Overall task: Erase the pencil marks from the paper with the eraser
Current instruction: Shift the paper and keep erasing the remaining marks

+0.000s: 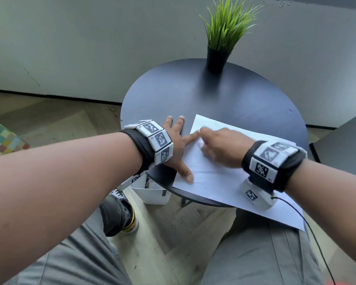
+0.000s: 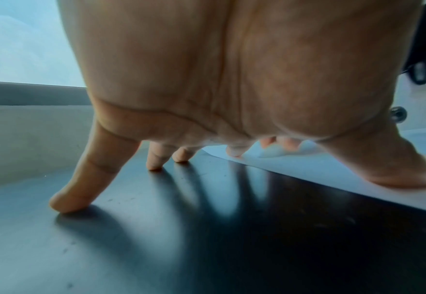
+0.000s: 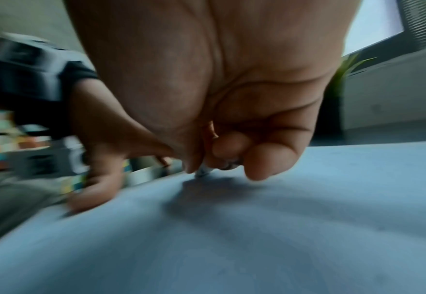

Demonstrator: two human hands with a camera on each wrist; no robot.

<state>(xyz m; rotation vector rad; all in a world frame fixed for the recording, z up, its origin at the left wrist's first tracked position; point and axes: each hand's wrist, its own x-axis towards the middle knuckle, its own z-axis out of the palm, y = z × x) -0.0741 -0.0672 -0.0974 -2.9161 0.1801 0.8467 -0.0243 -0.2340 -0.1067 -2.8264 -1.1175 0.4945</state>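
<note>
A white sheet of paper (image 1: 214, 182) lies on the round dark table (image 1: 224, 95), its near corner hanging over the front edge. Faint pencil lines (image 1: 203, 172) cross it. My left hand (image 1: 176, 147) is spread flat: thumb and index finger press the sheet's left edge (image 2: 307, 171), the other fingers rest on the table (image 2: 156, 228). My right hand (image 1: 220, 149), motion-blurred, sits on the upper part of the sheet. In the right wrist view its fingertips (image 3: 257, 163) pinch a small eraser (image 3: 204, 171) against the paper (image 3: 257, 228). The head view hides the eraser under the hand.
A potted green plant (image 1: 217, 58) stands at the table's far edge. A white bin (image 1: 152, 194) sits on the floor under the table's left side. A thin black cable (image 1: 308, 223) runs from my right wrist. Another dark surface (image 1: 345, 145) lies to the right.
</note>
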